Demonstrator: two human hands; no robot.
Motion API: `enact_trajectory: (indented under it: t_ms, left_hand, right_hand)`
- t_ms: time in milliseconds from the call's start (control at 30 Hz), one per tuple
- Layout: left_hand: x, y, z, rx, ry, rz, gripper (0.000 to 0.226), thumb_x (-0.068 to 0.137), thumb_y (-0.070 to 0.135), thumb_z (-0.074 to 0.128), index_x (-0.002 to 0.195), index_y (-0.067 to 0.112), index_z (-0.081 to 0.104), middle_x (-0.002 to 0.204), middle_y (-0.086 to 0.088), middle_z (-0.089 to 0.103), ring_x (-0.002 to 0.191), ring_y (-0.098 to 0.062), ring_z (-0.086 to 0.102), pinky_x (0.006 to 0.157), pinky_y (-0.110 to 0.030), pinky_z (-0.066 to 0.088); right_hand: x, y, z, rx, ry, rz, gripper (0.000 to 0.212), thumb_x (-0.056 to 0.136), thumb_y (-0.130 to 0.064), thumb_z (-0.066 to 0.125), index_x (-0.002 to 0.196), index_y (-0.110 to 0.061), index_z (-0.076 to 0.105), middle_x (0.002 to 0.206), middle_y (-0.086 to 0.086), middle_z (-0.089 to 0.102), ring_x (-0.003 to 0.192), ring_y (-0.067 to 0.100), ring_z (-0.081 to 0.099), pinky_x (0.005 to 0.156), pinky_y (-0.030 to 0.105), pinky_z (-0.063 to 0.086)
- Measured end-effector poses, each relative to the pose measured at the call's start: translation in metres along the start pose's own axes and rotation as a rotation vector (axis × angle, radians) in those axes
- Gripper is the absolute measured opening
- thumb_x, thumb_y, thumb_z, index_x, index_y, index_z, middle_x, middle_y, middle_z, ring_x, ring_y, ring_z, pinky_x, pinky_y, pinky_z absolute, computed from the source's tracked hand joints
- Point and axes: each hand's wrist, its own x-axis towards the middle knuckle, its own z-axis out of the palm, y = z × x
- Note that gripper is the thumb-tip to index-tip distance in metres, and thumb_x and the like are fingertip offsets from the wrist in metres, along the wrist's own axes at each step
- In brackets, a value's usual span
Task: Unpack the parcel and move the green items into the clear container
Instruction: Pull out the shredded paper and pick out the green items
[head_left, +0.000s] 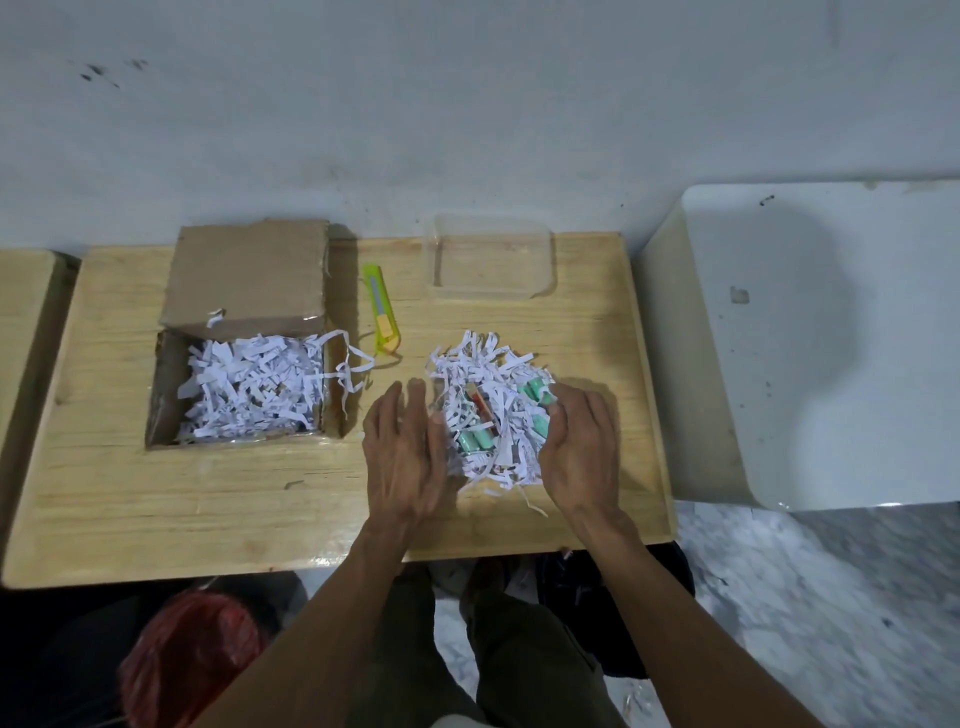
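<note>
Flanking the paper shred pile (488, 410), left hand (405, 447) fingers straight, right hand (582, 447) fingers curled into shreds, green items (475, 440) lying sideways.

Cardboard box (239, 384): open, flap raised, filled with white shredded paper. Green cylinders (475, 440): several, lying half-buried in a loose paper heap (488, 405) right of the box. Clear container (491, 258): upright at the table's far edge.

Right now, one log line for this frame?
phase: sorting | hands: left, right flank shredded-paper pile | green items in pile | clear container empty
</note>
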Motion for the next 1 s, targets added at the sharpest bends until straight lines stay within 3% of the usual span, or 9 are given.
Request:
enact_trajectory:
  t_ms: [133,267,367,500,633,767,1000]
  left_hand:
    - [0.0,-0.003,0.003,-0.03,0.037,0.025,0.048,0.106,0.028,0.037,0.144,0.0,0.048,0.144,-0.025,0.049,0.138,-0.036,0.036,0.112,-0.052,0.035]
    - [0.004,0.008,0.01,-0.09,0.008,0.181,0.046,0.105,0.025,0.044,0.147,0.008,0.046,0.149,-0.021,0.043,0.141,-0.035,0.036,0.114,-0.053,0.034]
    - [0.01,0.022,0.02,-0.049,0.008,0.253,0.044,0.106,0.026,0.044,0.146,0.008,0.05,0.152,-0.021,0.043,0.143,-0.034,0.036,0.119,-0.048,0.031]
    - [0.019,0.033,0.035,0.085,-0.045,0.321,0.049,0.106,0.039,0.04,0.147,0.015,0.051,0.155,-0.018,0.043,0.145,-0.037,0.037,0.116,-0.051,0.033]
    - [0.022,0.026,0.048,0.161,-0.115,0.311,0.047,0.102,0.049,0.045,0.139,0.023,0.059,0.155,-0.012,0.044,0.145,-0.037,0.035,0.113,-0.056,0.035]
    - [0.019,0.016,0.054,0.136,-0.1,0.297,0.04,0.1,0.042,0.05,0.128,0.021,0.068,0.152,-0.014,0.048,0.143,-0.038,0.038,0.111,-0.055,0.037]
    - [0.019,0.01,0.054,0.111,-0.095,0.289,0.037,0.098,0.036,0.053,0.124,0.018,0.071,0.15,-0.016,0.05,0.142,-0.039,0.039,0.113,-0.052,0.038]
  right_hand:
    - [0.0,0.007,0.005,-0.015,-0.004,-0.003,0.021,0.097,-0.006,0.051,0.113,-0.008,0.065,0.107,0.007,0.063,0.107,0.024,0.054,0.088,0.026,0.042]
    - [0.004,0.013,0.011,-0.009,-0.008,0.017,0.02,0.095,-0.006,0.052,0.111,-0.008,0.066,0.108,0.006,0.063,0.107,0.024,0.053,0.089,0.027,0.043]
    - [0.012,0.017,0.013,-0.002,0.014,0.061,0.019,0.095,-0.007,0.054,0.109,-0.008,0.066,0.107,0.006,0.063,0.106,0.023,0.053,0.085,0.019,0.038]
    - [0.018,0.023,0.014,0.013,-0.056,0.098,0.018,0.096,-0.015,0.055,0.111,-0.014,0.063,0.106,0.004,0.063,0.107,0.021,0.054,0.084,0.026,0.041]
    - [0.017,0.026,0.011,-0.008,-0.179,0.102,0.023,0.093,-0.021,0.06,0.116,-0.015,0.061,0.11,0.003,0.061,0.108,0.02,0.053,0.083,0.021,0.032]
    - [0.015,0.021,0.007,-0.01,-0.21,0.101,0.027,0.092,-0.021,0.061,0.119,-0.016,0.057,0.112,0.003,0.058,0.107,0.019,0.053,0.084,0.025,0.039]
    - [0.009,0.025,0.004,-0.08,-0.368,0.056,0.04,0.089,-0.021,0.059,0.128,-0.018,0.047,0.116,0.005,0.059,0.106,0.02,0.051,0.076,0.027,0.035]
